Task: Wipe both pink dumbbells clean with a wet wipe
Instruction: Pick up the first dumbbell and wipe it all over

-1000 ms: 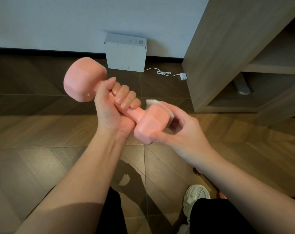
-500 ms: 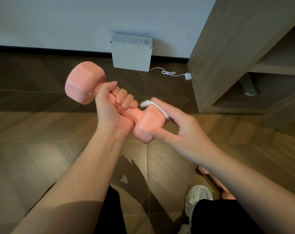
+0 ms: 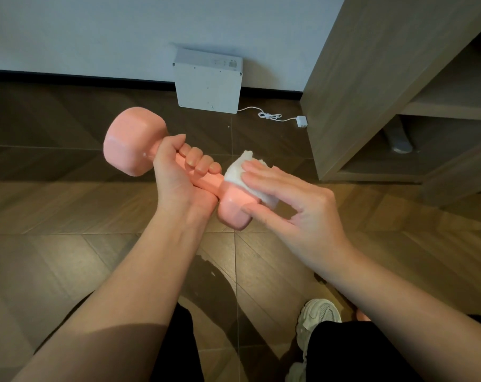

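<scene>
My left hand (image 3: 178, 177) is shut around the handle of a pink dumbbell (image 3: 131, 142), held above the floor with one head up at the left and the other low at the right. My right hand (image 3: 291, 205) presses a white wet wipe (image 3: 238, 173) flat onto the top of the right head, with the thumb underneath it. A small pink piece (image 3: 362, 315) of what may be the second dumbbell shows on the floor below my right forearm; most of it is hidden.
Dark wooden floor (image 3: 54, 257) all around. A white box (image 3: 209, 81) leans on the wall, its white cable and plug (image 3: 301, 121) trailing right. A wooden shelf unit (image 3: 371, 92) stands at the right. My shoe (image 3: 316, 318) and black trouser legs are below.
My right hand has slid the wipe from the far side of the right head up over its top, fingers now flattened. The dumbbell has stayed in my left hand.
</scene>
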{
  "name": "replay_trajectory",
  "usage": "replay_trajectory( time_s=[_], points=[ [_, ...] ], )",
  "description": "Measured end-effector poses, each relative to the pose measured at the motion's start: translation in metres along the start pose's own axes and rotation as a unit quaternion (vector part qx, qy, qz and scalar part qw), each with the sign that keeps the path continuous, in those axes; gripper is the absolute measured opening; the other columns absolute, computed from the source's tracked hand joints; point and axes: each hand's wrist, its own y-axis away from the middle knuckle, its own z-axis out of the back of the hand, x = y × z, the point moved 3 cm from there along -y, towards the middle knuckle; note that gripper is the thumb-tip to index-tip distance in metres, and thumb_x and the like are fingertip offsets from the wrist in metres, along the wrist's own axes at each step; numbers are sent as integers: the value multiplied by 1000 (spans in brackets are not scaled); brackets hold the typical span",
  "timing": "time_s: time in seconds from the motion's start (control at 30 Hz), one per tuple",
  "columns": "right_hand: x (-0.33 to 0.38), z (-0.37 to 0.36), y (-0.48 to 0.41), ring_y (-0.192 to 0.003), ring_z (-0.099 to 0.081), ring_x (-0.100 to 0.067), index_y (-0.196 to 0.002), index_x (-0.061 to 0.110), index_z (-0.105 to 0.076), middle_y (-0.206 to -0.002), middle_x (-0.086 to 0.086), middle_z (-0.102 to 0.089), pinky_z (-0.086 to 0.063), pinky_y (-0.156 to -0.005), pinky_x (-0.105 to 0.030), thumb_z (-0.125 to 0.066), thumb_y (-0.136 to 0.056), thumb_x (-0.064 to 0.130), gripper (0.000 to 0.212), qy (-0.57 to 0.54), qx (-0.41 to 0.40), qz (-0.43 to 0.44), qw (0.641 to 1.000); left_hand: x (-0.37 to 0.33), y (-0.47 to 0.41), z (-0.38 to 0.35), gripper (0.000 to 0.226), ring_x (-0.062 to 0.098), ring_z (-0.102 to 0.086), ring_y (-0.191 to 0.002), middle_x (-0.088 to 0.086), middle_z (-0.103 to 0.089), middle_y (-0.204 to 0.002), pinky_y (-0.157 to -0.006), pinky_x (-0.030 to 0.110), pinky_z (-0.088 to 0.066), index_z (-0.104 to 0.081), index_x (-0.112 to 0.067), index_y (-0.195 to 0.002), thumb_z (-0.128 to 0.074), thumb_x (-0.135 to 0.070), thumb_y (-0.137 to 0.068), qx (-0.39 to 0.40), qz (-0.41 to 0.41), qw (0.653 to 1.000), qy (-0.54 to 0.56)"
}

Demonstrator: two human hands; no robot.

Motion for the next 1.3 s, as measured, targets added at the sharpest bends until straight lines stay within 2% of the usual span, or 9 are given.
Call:
replay_trajectory(
  time_s=[0.13, 0.23, 0.4, 0.57, 0.67, 0.77, 1.0, 1.1, 1.3],
  points=[
    [-7, -4, -2, -142, -30, -1, -147, 18, -39, -151, 9, -38, -25, -115, -15, -85, -70, 32, 91, 41, 112, -44, 992, 4, -3, -2, 31, 10, -33, -41, -6, -37, -49, -47, 22, -37, -44, -18, -60, -60, -20, -86, -6, 14, 1000, 27],
    [-6, 3, -4, -134, -36, 5, -143, 22, -43, -144, 14, -44, -28, -105, -5, -89, -66, 35, 91, 32, 71, -61, 995, 6, -2, -5, 23, 11, -43, -48, -3, -46, -57, -52, 24, -44, -53, -15, -65, -65, -20, -84, 63, 25, 997, 34],
    [-6, 12, -10, -124, -54, -13, -139, 23, -52, -132, 11, -59, -50, -100, -35, -88, -64, 36, 84, -132, 49, -135, 981, 2, 4, -16, 27, 16, -62, -63, 0, -61, -67, -61, 28, -53, -54, -14, -59, -66, -27, -81, 197, 30, 979, 49],
    [-2, 7, -1, -129, -51, -6, -138, 23, -55, -136, 11, -59, -46, -106, -31, -89, -64, 33, 82, -105, 27, -135, 985, 2, 4, -12, 39, 7, -28, -36, -8, -30, -41, -39, 20, -30, -38, -19, -53, -53, -21, -88, 153, 37, 987, 36],
    [1, 8, -1, -132, -46, 0, -134, 19, -58, -140, 9, -56, -41, -107, -20, -85, -68, 33, 72, -55, 7, -76, 996, 2, 3, -9, 41, 8, -27, -37, -7, -30, -41, -40, 21, -30, -37, -19, -52, -53, -19, -89, 129, 28, 991, 25],
    [-6, 7, -4, -130, -43, 7, -138, 32, -52, -140, 19, -53, -38, -101, -9, -82, -70, 39, 75, -57, 72, -116, 989, 2, 2, -6, 38, 8, -27, -39, -6, -29, -43, -42, 22, -30, -39, -19, -53, -54, -18, -88, 115, 18, 993, 14],
    [-1, 8, -1, -132, -42, 7, -135, 21, -56, -140, 15, -52, -36, -109, -16, -81, -72, 35, 69, -23, 28, -68, 997, 4, 0, -3, 37, 8, -30, -40, -5, -32, -45, -43, 23, -34, -42, -18, -53, -57, -18, -87, 96, 12, 995, 4],
    [-3, 5, -2, -137, -34, 9, -142, 29, -44, -146, 17, -43, -28, -106, -5, -75, -81, 32, 68, -29, 79, -89, 992, 3, 1, -2, 37, 9, -30, -39, -5, -32, -45, -42, 23, -34, -41, -18, -53, -56, -17, -87, 66, 5, 998, 3],
    [7, 1, 1, -138, -44, -10, -134, 10, -56, -140, 2, -53, -36, -115, -39, -71, -88, 17, 49, 26, 39, 20, 999, 3, 2, 4, 39, 9, -28, -36, -5, -30, -44, -41, 18, -33, -36, -18, -52, -54, -15, -87, 1, 16, 1000, 25]
  ],
)
